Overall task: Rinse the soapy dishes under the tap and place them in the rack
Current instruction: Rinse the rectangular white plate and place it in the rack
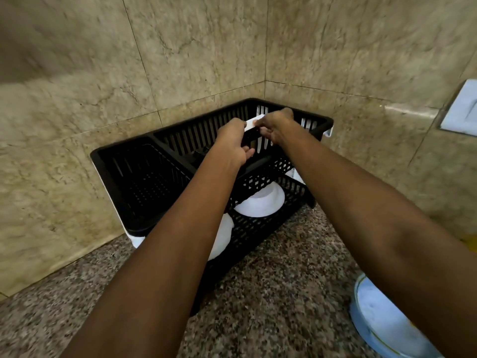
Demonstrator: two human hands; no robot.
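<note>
We face a corner of beige marble-patterned wall tiles point(180, 47), with a speckled granite counter point(284, 293) running below them. Pushed into that corner sits the black plastic dish rack point(144, 182), slotted along its sides and perforated at the bottom, standing on a white drip tray point(136, 241) whose edge shows at the near left corner.

Both of our forearms stretch out over the counter and across the rack. At the lower right edge of the counter stands a light blue round container point(382, 324), partly hidden behind our right forearm, and a pale wall plate point(462, 109) is set into the tiles at the far right.

Inside the rack's near section lie two white bowls: one white bowl point(260, 202) upside down between our forearms, and a second white bowl point(222, 236) just left of it, mostly covered by our left arm.

Over the rack's far compartment our left hand point(232, 143) and right hand point(276, 127) meet on a white plate point(251, 124), held on edge above the slots. The left hand's fingers curl around its left rim, and the right hand's fingers and thumb pinch its upper right rim. Only a narrow strip of the plate shows between the hands; we cannot tell whether its lower edge already rests in the rack.
</note>
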